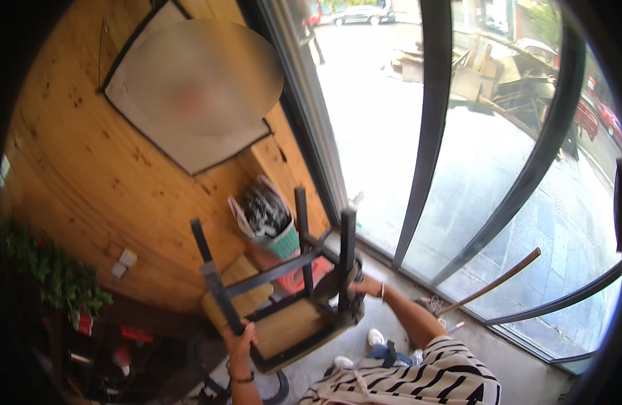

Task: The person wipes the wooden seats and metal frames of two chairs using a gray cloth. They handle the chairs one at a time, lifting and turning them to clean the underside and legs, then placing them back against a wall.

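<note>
An upturned stool (pixel 291 324) is held in front of me, its dark legs pointing up and away and the tan underside of its seat showing. My left hand (pixel 240 338) wraps around the near left leg where it meets the seat frame. At the opposite corner my right hand (pixel 362 286) grips by another leg, with a dark grey cloth (pixel 355 309) bunched around that corner. Whether its fingers close on the cloth, the leg or both cannot be told.
A woven bag (pixel 285 245) with dark contents stands by the wooden wall (pixel 154 202), near a pinkish-red object (pixel 311 273). Framed glass panels (pixel 473 202) run along the right. A long wooden handle (pixel 493 278) leans there. Green foliage (pixel 58 276) is at left.
</note>
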`<move>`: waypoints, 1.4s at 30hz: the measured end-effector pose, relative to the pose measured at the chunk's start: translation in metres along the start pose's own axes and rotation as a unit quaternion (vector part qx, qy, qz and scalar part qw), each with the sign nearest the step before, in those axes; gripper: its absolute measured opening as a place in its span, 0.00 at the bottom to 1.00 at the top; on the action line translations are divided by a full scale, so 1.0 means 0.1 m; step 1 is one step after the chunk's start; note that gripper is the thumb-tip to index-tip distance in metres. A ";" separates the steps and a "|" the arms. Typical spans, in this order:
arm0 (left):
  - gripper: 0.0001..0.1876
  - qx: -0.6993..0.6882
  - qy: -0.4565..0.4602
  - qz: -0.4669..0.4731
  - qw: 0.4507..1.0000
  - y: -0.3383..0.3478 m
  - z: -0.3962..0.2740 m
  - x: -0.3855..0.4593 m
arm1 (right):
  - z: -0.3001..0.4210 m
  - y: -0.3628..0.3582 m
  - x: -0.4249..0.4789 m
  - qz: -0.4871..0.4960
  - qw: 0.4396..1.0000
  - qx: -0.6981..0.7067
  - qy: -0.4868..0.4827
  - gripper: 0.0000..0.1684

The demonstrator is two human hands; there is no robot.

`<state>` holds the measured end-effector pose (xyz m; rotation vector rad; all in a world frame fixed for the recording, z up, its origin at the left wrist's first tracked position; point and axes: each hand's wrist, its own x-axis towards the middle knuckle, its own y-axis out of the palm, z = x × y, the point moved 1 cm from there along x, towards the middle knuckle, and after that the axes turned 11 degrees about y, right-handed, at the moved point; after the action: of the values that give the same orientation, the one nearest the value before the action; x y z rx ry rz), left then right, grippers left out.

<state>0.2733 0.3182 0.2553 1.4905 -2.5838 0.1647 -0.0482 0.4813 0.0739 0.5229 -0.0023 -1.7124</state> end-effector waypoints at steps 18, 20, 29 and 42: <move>0.19 -0.101 0.080 -0.313 0.941 0.84 -0.25 0.26 | 0.84 1.86 -0.14 -0.108 0.945 -0.231 -0.204 0.26; 0.17 -0.196 0.040 -0.272 0.941 0.88 -0.30 0.31 | 0.73 1.83 -0.07 -0.123 0.938 -0.220 -0.237 0.25; 0.09 -0.253 0.025 -0.215 0.943 0.81 -0.23 0.31 | -0.71 0.83 -0.46 -0.094 0.843 -0.492 -0.195 0.29; 0.09 -0.162 0.068 -0.163 0.971 0.67 -0.23 -0.03 | 0.96 1.76 -0.19 -0.228 0.841 -0.419 -0.256 0.25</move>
<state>0.2181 0.3582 0.2761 1.6764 -2.0990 -0.1784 0.0850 0.4335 0.2165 -0.6456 0.5025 -2.0496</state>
